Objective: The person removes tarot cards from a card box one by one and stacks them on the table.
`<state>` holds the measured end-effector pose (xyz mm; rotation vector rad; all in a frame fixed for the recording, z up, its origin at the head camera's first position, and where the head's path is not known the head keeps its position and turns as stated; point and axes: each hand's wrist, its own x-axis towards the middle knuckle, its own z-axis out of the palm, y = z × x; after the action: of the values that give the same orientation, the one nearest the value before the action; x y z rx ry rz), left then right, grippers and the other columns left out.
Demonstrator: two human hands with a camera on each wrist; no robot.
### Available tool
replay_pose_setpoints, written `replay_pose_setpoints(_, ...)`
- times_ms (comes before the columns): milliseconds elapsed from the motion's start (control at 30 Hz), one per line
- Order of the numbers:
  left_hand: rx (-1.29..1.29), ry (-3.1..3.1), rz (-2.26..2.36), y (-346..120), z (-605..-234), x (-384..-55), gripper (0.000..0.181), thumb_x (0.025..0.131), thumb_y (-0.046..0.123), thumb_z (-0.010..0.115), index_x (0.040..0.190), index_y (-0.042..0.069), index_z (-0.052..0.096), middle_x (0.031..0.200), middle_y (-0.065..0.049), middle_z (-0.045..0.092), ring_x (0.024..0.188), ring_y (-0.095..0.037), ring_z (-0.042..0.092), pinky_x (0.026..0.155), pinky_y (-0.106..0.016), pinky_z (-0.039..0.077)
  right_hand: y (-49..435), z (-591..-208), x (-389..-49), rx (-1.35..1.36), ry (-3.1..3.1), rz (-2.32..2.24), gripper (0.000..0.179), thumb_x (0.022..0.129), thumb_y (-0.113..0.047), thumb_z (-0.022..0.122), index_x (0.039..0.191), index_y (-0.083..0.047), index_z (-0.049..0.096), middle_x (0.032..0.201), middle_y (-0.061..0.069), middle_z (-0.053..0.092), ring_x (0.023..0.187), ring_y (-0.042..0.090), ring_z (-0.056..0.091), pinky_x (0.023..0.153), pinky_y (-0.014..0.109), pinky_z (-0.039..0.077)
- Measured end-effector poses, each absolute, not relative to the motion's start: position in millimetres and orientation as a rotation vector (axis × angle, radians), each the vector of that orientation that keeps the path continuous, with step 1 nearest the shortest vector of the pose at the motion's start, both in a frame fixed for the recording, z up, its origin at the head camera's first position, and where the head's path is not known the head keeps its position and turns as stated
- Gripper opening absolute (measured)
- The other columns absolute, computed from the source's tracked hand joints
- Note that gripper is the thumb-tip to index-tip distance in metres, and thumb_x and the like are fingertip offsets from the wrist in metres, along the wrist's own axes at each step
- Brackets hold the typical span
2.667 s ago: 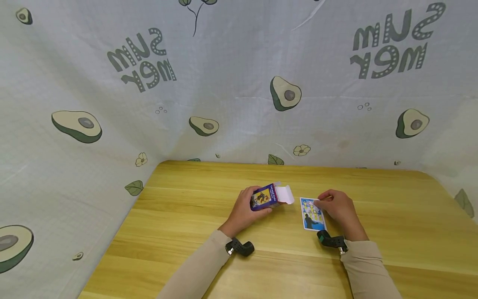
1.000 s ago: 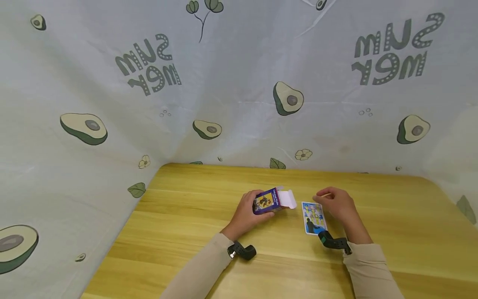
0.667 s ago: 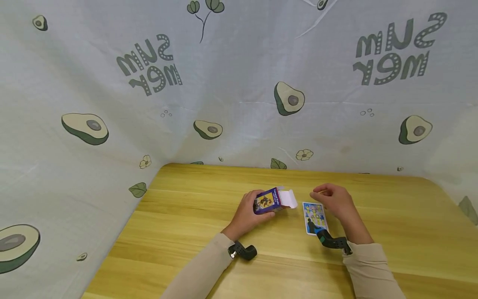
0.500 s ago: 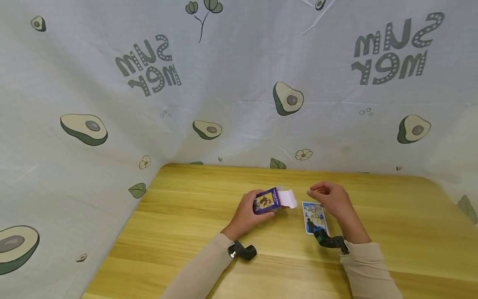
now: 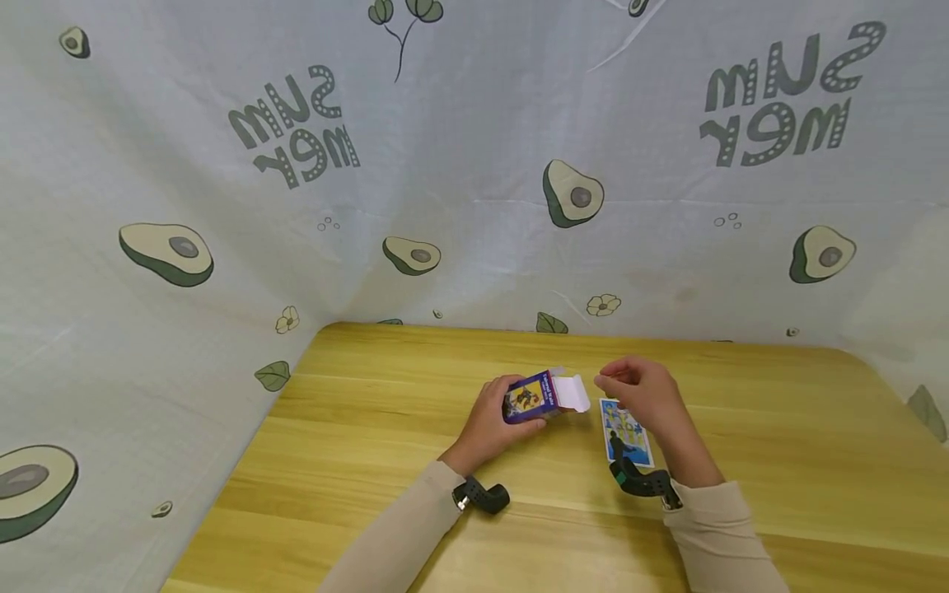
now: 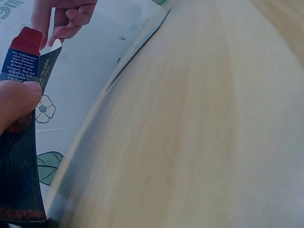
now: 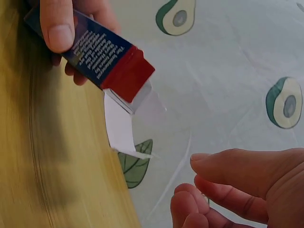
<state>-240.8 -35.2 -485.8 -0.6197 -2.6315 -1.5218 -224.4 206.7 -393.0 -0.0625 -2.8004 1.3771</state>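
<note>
Left hand [image 5: 495,416] gripped box [image 5: 530,396], flap open. Right hand [image 5: 639,395] loosely curled, empty, near flap. One card [image 5: 627,433] out on tabletop [image 5: 371,461].

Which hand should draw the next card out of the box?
Right. The left hand is busy gripping the card box, while the right hand holds nothing and hovers beside the box's open flap.

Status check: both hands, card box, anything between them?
Left hand grips card box, flap open. Right hand empty, fingers loosely curled, beside the flap, not touching. Card flat on table under right hand. Nothing between them.
</note>
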Motion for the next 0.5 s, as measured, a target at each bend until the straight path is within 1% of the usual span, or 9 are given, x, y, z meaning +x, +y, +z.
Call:
replay_pose_setpoints(133,-0.624,-2.631,-1.516,-35,-487,-241,0.071,0.078,0.046,0.077,0.137,0.022,0.046,0.126,0.003,0.052,0.108,-0.013,0.046,0.088,-0.030,0.042,202,-393,-223,-0.059,-2.797,1.394,0.029,0.093,-0.022,0.065,0.109,0.001,0.062,0.096,0.016,0.064,0.083,0.033,0.061,0.071,0.040,0.054)
replay_pose_setpoints(300,-0.634,-2.625,-1.513,-35,-487,-241,0.071,0.078,0.047,0.077,0.137,0.022,0.046,0.126,0.003,0.052,0.107,-0.013,0.046,0.087,-0.030,0.042,198,-392,-222,-0.039,-2.797,1.410,0.028,0.093,-0.022,0.065,0.108,0.002,0.063,0.096,0.015,0.065,0.087,0.034,0.063,0.069,0.034,0.053)
replay_pose_setpoints(500,-0.627,-2.630,-1.509,-35,-486,-241,0.071,0.079,0.046,0.077,0.137,0.022,0.045,0.127,0.003,0.052,0.108,-0.013,0.046,0.088,-0.031,0.042,191,-388,-220,-0.029,-2.801,1.422,0.028,0.091,-0.021,0.068,0.106,0.003,0.066,0.093,0.014,0.067,0.084,0.032,0.064,0.068,0.034,0.053)
